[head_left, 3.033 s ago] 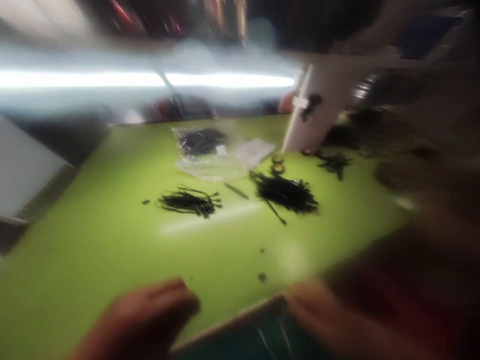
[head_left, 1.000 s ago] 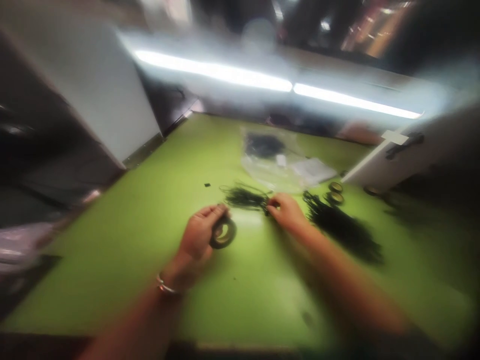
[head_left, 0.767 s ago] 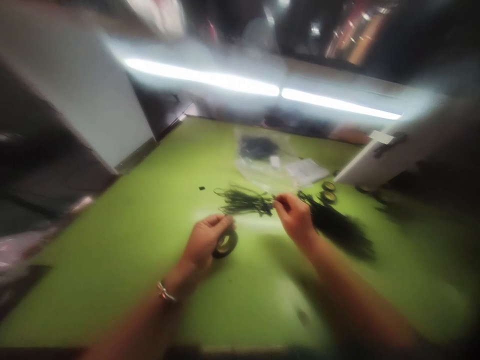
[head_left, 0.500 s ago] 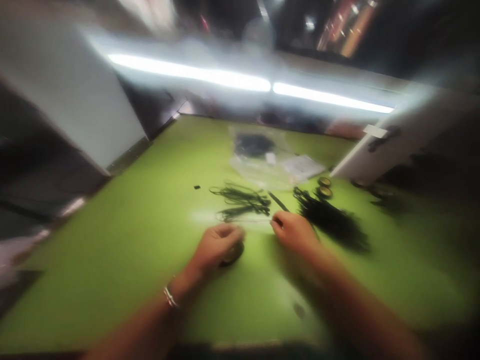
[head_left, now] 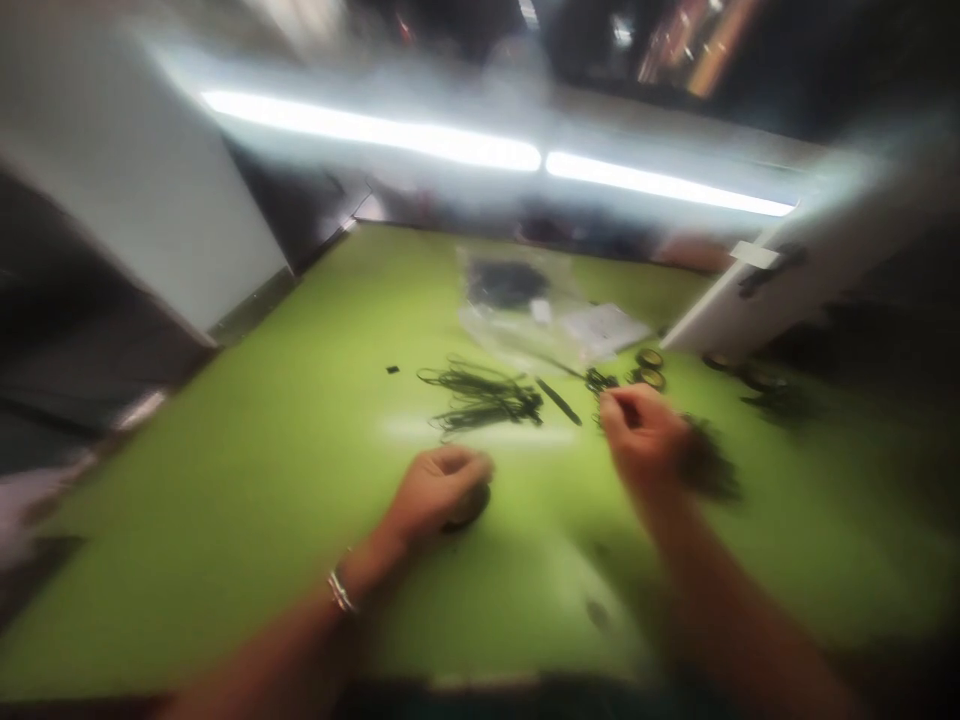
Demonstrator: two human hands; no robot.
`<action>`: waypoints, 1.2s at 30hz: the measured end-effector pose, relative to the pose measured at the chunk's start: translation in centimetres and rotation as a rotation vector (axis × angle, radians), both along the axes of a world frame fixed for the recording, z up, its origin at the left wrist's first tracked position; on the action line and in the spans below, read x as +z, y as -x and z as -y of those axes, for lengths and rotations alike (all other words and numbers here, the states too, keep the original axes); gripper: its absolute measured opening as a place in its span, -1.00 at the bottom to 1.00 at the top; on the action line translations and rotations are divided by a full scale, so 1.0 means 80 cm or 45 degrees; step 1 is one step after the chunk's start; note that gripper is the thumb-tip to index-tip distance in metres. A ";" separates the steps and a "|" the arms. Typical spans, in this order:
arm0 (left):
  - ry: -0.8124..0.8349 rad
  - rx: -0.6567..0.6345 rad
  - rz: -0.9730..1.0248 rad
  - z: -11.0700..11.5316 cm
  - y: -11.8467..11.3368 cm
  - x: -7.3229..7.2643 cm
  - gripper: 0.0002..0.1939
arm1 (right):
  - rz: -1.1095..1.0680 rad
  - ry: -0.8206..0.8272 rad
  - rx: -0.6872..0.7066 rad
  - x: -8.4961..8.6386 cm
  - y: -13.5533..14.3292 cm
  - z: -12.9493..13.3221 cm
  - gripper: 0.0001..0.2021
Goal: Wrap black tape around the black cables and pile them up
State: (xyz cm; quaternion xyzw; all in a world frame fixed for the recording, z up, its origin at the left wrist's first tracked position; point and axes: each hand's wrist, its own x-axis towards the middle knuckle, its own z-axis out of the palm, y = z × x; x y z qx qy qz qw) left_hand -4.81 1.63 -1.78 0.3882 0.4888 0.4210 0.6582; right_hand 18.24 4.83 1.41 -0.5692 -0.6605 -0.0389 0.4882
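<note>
My left hand (head_left: 442, 485) is closed over a dark round roll (head_left: 469, 510), which looks like tape and is mostly hidden under the fingers. My right hand (head_left: 645, 430) is pinched at the near bundle of black cords (head_left: 709, 460), its fingertips against the looped ends of a thin black cord (head_left: 600, 380). Blur hides the exact grip. Between and beyond the hands lies a looser bunch of looped black cords (head_left: 484, 395). A slim dark tool (head_left: 559, 400) rests just right of that bunch.
A clear plastic bag (head_left: 510, 300) with dark contents and a white paper (head_left: 606, 328) lie further back on the green table (head_left: 300, 450). Yellow-cored rolls (head_left: 649, 368) sit at right. A small black square (head_left: 392, 370) lies left. White panels (head_left: 712, 295) flank the table.
My right hand has moved right, away from the looser cords and the slim tool, to the dense cord bundle. My left hand has hardly moved and stays over the roll.
</note>
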 end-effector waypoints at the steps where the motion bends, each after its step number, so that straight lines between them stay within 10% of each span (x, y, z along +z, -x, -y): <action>1: 0.003 0.001 0.001 -0.001 0.000 0.000 -0.65 | -0.064 -0.010 0.016 0.001 -0.001 0.000 -0.87; 13: -0.038 0.044 -0.061 0.003 -0.005 0.005 -0.68 | -0.420 0.783 0.629 0.007 0.055 0.034 -0.88; 27: -0.989 -0.116 -0.663 0.015 -0.003 -0.009 -0.87 | -0.245 0.853 0.819 -0.003 0.059 0.043 -0.86; 36: -0.795 -0.140 -0.529 0.017 -0.009 0.004 -0.85 | -0.032 0.680 0.775 -0.011 0.060 0.043 -0.84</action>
